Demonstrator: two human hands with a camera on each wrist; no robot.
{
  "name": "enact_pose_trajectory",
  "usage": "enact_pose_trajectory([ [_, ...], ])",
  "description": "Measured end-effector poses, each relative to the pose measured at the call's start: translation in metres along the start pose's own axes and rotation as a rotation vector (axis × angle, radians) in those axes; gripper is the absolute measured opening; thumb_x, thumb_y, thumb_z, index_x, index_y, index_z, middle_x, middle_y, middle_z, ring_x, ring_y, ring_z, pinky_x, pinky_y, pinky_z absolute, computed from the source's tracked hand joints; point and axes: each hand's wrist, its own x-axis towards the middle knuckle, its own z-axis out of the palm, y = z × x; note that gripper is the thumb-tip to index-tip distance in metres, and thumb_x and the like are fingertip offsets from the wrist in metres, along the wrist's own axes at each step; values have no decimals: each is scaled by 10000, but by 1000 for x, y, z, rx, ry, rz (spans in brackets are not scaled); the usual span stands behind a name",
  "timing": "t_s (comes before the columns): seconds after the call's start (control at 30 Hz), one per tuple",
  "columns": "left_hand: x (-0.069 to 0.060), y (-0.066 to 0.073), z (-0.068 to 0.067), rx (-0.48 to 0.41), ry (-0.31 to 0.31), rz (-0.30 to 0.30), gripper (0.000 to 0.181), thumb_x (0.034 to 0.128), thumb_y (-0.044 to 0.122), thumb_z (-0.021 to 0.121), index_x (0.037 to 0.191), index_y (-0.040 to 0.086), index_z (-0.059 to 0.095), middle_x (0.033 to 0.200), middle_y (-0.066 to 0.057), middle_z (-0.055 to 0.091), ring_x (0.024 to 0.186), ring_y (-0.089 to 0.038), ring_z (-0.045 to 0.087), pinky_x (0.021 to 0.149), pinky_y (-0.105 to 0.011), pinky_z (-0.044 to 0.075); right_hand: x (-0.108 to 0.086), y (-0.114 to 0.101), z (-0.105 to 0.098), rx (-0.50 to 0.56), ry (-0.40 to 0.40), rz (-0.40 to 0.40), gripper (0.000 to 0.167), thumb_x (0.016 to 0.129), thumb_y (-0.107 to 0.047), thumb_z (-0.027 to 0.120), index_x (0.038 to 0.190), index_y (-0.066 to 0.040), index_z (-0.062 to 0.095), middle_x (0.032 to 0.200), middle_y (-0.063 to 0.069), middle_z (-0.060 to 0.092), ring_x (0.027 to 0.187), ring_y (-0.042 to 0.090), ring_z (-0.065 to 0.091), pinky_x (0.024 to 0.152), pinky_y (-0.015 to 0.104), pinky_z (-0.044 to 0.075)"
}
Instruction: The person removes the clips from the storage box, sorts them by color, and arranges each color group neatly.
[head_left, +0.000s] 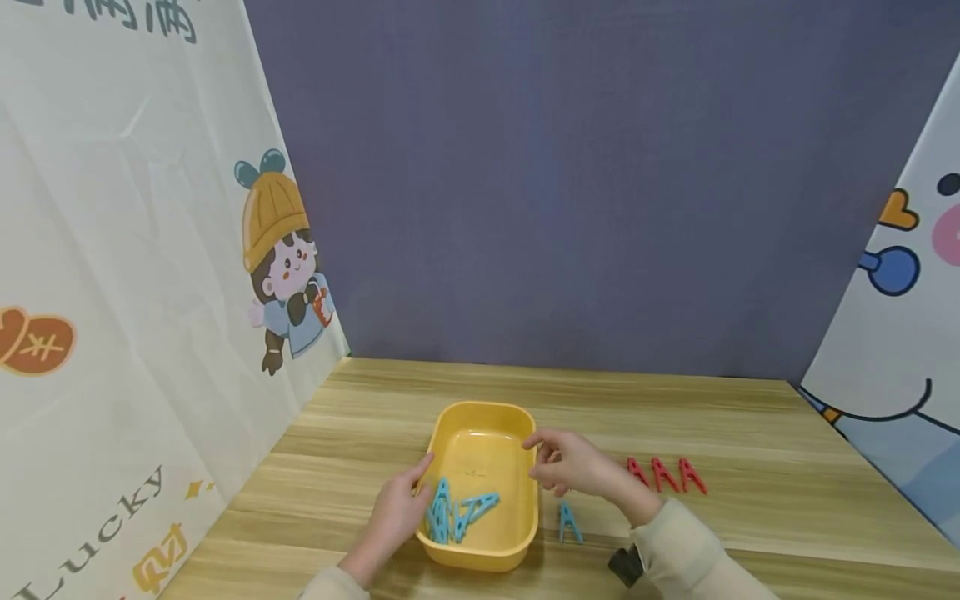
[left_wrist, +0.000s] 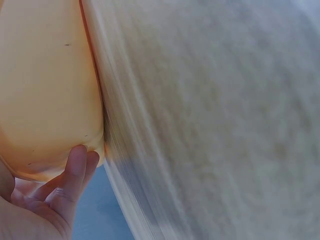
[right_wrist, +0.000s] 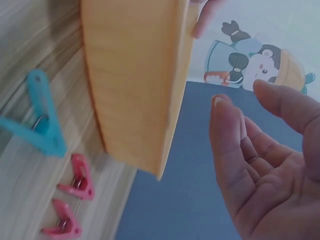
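Note:
A yellow plastic basin (head_left: 486,550) stands on the table with several blue clothespins (head_left: 439,518) lying in its near left part. My left hand (head_left: 399,505) grips the basin's left side, its thumb at the rim; in the left wrist view the fingers (left_wrist: 75,167) press against the outer wall. At the basin's right rim hovers my right hand (head_left: 576,463), fingers bent and thumb apart from them. Nothing is between that thumb and the fingers (right_wrist: 227,130) in the right wrist view. One blue clothespin (head_left: 567,523) lies on the table just below the right hand.
Three red clothespins (head_left: 664,475) lie in a row on the wood-grain table (head_left: 660,408), right of the right hand. A dark blue-grey panel (head_left: 570,192) rises behind the table. Printed white sheets flank it, the left one (head_left: 150,275) showing a cartoon figure.

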Motion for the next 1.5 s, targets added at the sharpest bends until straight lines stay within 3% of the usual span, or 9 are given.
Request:
enact_pose_trajectory([
  [0.13, -1, 0, -1, -10, -3, 1, 434, 875, 49, 533, 1308, 36, 504, 1243, -279, 497, 902, -306, 574, 492, -250, 465, 4, -6, 7, -5, -11, -6, 310, 852, -67, 625, 1145, 3, 550, 808, 79, 535, 631, 223, 564, 501, 328, 507],
  [0.43, -1, 1, -1, 21, 14, 17, 430, 867, 49, 555, 1296, 44, 521, 1222, -262, 524, 918, -291, 571, 680, -352, 493, 14, -11, 23, -16, -37, -33, 280, 843, -80, 643, 1107, -20, 572, 813, 59, 540, 637, 270, 575, 521, 444, 515],
  [0.73, -1, 0, -1, 18, 13, 9, 437, 861, 48, 556, 1297, 46, 520, 1217, -255, 531, 1003, -334, 559, 712, -382, 502, 25, -11, 39, -13, -62, -20, 260, 828, -70, 662, 1073, -37, 580, 808, 54, 530, 634, 266, 578, 505, 359, 516],
  [0.83, -1, 0, -1, 13, 12, -2, 439, 861, 56, 551, 1299, 53, 520, 1223, -251, 528, 980, -319, 565, 698, -367, 504, 28, -10, 44, -2, -71, -2, 255, 822, -61, 665, 1060, -27, 580, 801, 60, 530, 627, 292, 583, 519, 393, 521],
  [1.03, -1, 0, -1, -2, 4, -5, 440, 865, 65, 549, 1303, 49, 513, 1236, -257, 515, 927, -298, 574, 614, -292, 493, 34, -6, 57, -23, -81, 14, 253, 799, -7, 660, 1038, 9, 583, 787, 45, 527, 527, 188, 536, 514, 424, 523],
  [1.23, -1, 2, 0, -9, -7, 5, 436, 871, 61, 544, 1305, 38, 508, 1217, -283, 516, 854, -279, 584, 507, -254, 466, 37, 0, 71, -24, -113, -1, 255, 773, 34, 654, 1019, 32, 583, 798, 48, 537, 512, 169, 531, 487, 355, 521],
  [1.5, -1, 4, 3, 21, 8, 29, 437, 850, 39, 562, 1286, 25, 524, 1187, -287, 536, 851, -280, 582, 548, -269, 469, 37, 4, 88, -32, -127, 35, 238, 754, 44, 663, 979, -2, 597, 849, 55, 560, 511, 156, 543, 468, 278, 495],
])
